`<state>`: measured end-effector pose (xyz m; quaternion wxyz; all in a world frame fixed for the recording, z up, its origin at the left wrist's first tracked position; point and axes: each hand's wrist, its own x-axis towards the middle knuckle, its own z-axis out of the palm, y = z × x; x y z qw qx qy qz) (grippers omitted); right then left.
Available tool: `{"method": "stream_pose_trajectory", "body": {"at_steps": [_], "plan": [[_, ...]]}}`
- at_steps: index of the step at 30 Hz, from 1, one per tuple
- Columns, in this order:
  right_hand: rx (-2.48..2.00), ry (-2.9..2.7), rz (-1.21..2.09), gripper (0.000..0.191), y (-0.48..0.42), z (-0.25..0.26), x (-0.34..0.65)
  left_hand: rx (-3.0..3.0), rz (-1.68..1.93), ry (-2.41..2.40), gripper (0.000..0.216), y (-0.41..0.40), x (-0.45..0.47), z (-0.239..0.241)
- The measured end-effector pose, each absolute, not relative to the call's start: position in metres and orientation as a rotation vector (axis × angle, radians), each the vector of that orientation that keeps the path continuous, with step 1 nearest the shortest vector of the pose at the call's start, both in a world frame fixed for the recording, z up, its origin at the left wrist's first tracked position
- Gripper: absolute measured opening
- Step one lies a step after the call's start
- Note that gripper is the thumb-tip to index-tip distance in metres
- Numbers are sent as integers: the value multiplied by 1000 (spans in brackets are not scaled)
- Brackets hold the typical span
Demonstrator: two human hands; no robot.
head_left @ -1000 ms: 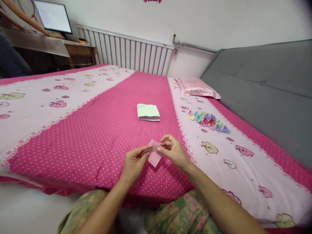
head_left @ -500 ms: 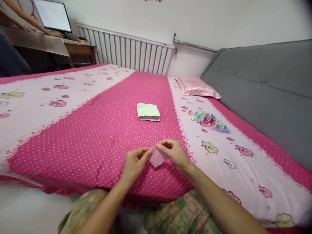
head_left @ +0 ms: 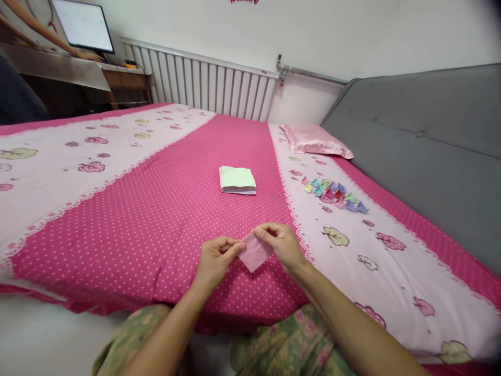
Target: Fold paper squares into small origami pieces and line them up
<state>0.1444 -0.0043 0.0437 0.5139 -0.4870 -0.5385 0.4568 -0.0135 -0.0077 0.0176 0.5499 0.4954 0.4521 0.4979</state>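
Observation:
Between my hands, just above the near part of the bed, is a small pink piece of paper [head_left: 254, 254], one corner pointing down toward me. My left hand [head_left: 216, 259] pinches its left corner between thumb and fingertips. At the upper edge, my right hand [head_left: 282, 244] grips the paper with thumb and forefinger. Farther out on the bed lies a stack of square paper sheets [head_left: 237, 178], pale green on top. To the right, several small folded paper pieces [head_left: 335, 193] in mixed colours sit in a loose cluster.
The bed's pink dotted cover [head_left: 156, 219] spreads under everything. A pink pillow [head_left: 316, 141] lies against the grey headboard [head_left: 422, 125] at right. A radiator [head_left: 203, 78] runs along the back wall. At far left, another person's arm reaches across a desk [head_left: 70, 69] near a monitor [head_left: 83, 26].
My hands have moved slightly apart along the pink paper, and more of its face shows between them. The stack and folded pieces stay in place.

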Motion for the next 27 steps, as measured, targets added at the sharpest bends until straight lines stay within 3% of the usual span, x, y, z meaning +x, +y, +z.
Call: {"method": "stream_pose_trajectory", "body": {"at_steps": [11, 16, 20, 24, 27], "plan": [[-1228, -1185, 1156, 22, 0, 41, 147, 1126, 1020, 905, 27, -5, -20, 20], [-1248, -1305, 1094, 22, -1, 38, 145, 1131, 898, 797, 42, -6, -24, 18], [-1203, -1490, 1069, 19, -7, 38, 138, 1219, 877, 883, 24, -9, -19, 17], [-1146, -1567, 1031, 15, -11, 39, 132, 1357, 905, 987, 41, -10, -14, 10], [-1155, -1558, 1010, 16, -11, 40, 132, 1333, 953, 993, 39, -9, -14, 7]]}}
